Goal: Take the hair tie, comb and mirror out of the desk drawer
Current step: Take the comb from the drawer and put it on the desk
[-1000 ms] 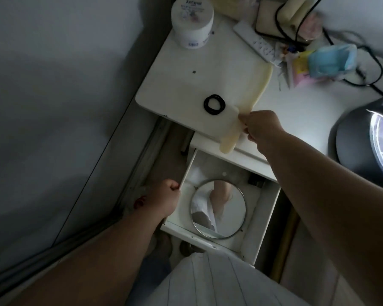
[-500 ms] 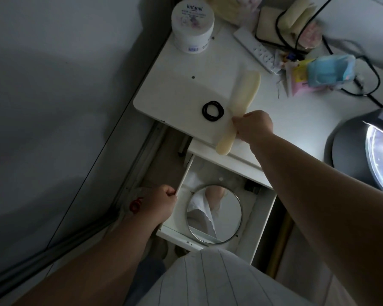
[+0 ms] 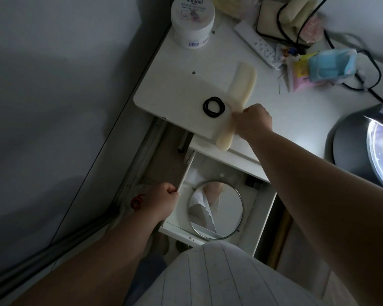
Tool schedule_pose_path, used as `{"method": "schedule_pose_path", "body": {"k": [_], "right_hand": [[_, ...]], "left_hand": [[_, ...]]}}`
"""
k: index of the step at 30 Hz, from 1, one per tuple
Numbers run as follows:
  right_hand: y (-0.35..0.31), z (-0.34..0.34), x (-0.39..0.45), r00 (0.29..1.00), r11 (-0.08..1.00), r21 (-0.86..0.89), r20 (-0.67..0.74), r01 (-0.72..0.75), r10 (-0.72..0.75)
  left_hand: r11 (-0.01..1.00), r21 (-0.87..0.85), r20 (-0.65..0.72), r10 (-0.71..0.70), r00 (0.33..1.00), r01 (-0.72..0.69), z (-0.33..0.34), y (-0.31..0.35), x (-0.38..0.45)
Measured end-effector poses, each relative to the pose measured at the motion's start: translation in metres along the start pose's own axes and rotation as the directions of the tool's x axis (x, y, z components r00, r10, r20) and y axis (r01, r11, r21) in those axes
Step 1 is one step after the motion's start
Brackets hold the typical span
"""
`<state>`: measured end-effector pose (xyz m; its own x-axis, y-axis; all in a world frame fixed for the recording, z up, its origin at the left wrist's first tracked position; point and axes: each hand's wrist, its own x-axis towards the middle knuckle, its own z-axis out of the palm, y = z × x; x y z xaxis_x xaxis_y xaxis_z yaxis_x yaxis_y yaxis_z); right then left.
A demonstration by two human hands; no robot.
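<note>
the left hand (image 3: 161, 200) in the lower middle grips the white open drawer (image 3: 264, 208) side. just right of it, the round silver mirror (image 3: 216, 209) lies flat inside. up on the white bench (image 3: 181, 85), the black hair tie (image 3: 214, 106) rests, and the right hand (image 3: 252, 123) pinches the long cream comb (image 3: 241, 89).

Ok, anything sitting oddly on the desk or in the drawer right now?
Only the comb: its handle end sticks out past the desk edge over the open drawer, with the right hand on it. The hair tie and mirror lie flat.
</note>
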<state>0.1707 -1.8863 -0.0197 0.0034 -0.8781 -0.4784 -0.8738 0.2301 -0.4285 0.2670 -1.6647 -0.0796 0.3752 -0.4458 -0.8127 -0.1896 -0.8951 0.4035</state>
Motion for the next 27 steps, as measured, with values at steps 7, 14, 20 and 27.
{"method": "schedule_pose_path", "body": {"k": [7,14,20,27], "right_hand": [[0.024,-0.002,-0.026,0.888,0.792,-0.406,0.154,0.456,-0.433],[0.031,0.002,-0.016,0.913,0.791,-0.458,0.157,0.406,-0.377],[0.032,0.001,-0.014,0.914,0.799,-0.446,0.158,0.404,-0.374],[0.041,-0.001,-0.025,0.917,0.853,-0.338,0.117,0.398,-0.382]], "left_hand": [[0.999,0.028,0.006,0.027,1.0,-0.028,-0.002,0.002,-0.002],[0.998,0.052,0.016,0.029,0.999,-0.03,-0.002,0.001,0.002],[1.0,0.027,0.015,0.01,1.0,-0.01,-0.001,0.001,0.001],[1.0,0.022,0.016,0.001,1.0,-0.001,0.0,0.002,0.001]]}}
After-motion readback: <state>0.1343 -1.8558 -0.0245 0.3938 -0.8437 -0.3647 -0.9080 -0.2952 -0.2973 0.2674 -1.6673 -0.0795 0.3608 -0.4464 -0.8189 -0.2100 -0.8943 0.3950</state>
